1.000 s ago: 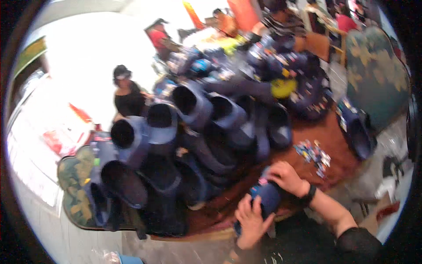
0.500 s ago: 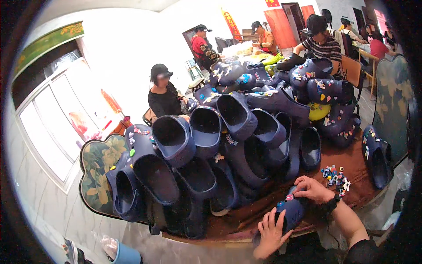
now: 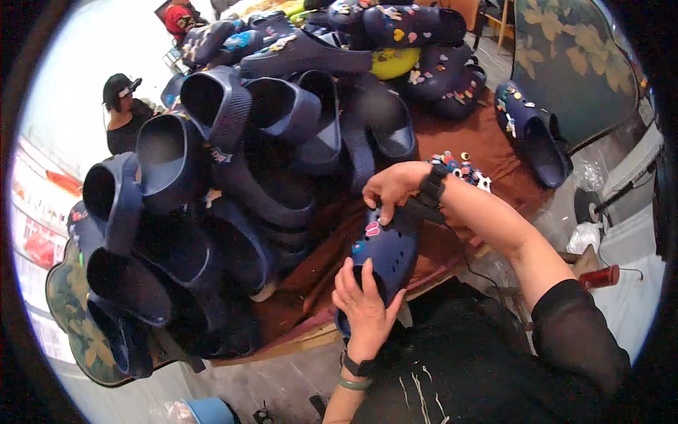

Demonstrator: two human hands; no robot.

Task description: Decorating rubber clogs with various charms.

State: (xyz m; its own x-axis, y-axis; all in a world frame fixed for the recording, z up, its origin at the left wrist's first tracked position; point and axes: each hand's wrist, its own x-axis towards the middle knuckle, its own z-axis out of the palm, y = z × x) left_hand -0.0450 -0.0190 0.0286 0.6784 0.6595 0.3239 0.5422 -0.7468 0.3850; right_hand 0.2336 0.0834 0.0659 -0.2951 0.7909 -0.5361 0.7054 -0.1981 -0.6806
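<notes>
In the head view, a navy clog [image 3: 395, 258] is held at the near edge of the surface [image 3: 304, 342], its toe pointed away from the body. Its opening end is gripped by the left hand [image 3: 367, 305], fingers spread on one side, thumb on the other. Up at the toe, contact is made by the right hand [image 3: 397, 188], its fingertips drawn narrow; whether a small piece is pinched there cannot be told. Between the two hands, a pink charm [image 3: 373, 229] and a blue charm [image 3: 359, 247] are seen fixed on the clog. Just beyond the right wrist, a little heap of charms [image 3: 462, 169] is spread on the brown cloth [image 3: 452, 131], partly hidden by the forearm. Farther right, a decorated clog [image 3: 533, 131] is set apart; the left is filled by stacked clogs [image 3: 166, 159], openings facing the wearer.
</notes>
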